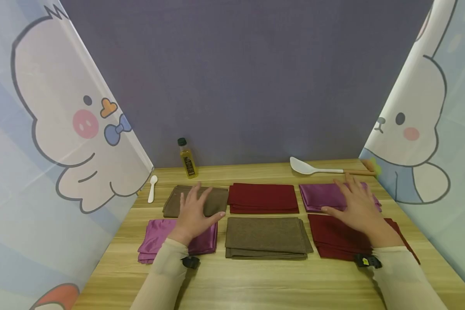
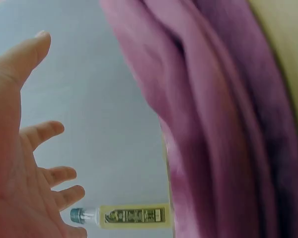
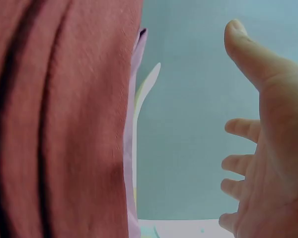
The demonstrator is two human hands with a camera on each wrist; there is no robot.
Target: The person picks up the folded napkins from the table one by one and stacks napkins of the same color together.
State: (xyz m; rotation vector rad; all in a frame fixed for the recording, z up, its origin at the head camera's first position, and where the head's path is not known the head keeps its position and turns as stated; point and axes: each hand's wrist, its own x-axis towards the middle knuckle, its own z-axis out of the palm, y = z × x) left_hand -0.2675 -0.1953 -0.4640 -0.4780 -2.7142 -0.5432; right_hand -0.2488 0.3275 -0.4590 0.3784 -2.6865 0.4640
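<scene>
My left hand [image 1: 194, 214] is spread above the front-left purple folded cloth [image 1: 157, 237] and the back-left brown folded cloth [image 1: 173, 206], holding nothing. In the left wrist view its fingers are apart, beside the purple folds. My right hand [image 1: 357, 209], fingers also spread and nothing in them, hovers over the back-right purple cloth [image 1: 318, 196] and the front-right red cloth [image 1: 333, 237]. Between the hands lie a red folded cloth [image 1: 262, 198] at the back and a brown one [image 1: 267, 237] in front. Parts of the outer cloths are hidden behind the hands.
A small bottle of yellow oil [image 1: 187, 160] with a dark green cap stands at the back left. Left of it lies a white spoon [image 1: 153, 188]. A white ladle-like utensil with a wooden handle [image 1: 358, 172] lies at the back right. Cartoon-printed side curtains and a grey back panel [image 1: 248, 82] enclose the wooden table [image 1: 255, 284].
</scene>
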